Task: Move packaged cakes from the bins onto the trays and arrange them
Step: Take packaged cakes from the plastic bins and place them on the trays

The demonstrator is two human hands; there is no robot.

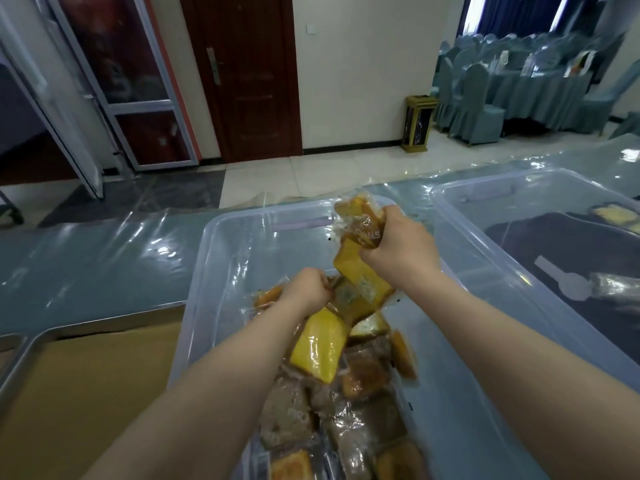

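A clear plastic bin (221, 258) in front of me holds several packaged cakes (349, 410), yellow and brown, in clear wrappers. My right hand (401, 244) grips a bunch of packaged cakes (356, 220) lifted above the bin's far end. My left hand (308, 289) grips other wrapped cakes (322, 344) just above the pile; a yellow one hangs below it. A metal tray (20, 355) lined with brown paper (86, 393) lies to the left of the bin.
A second clear bin (460, 206) stands at the right with a few packages (613, 213) in it. The table wears a blue cloth under clear plastic (104, 261). Beyond are a tiled floor, a brown door (242, 77), a small gold waste bin (419, 123) and covered chairs (474, 102).
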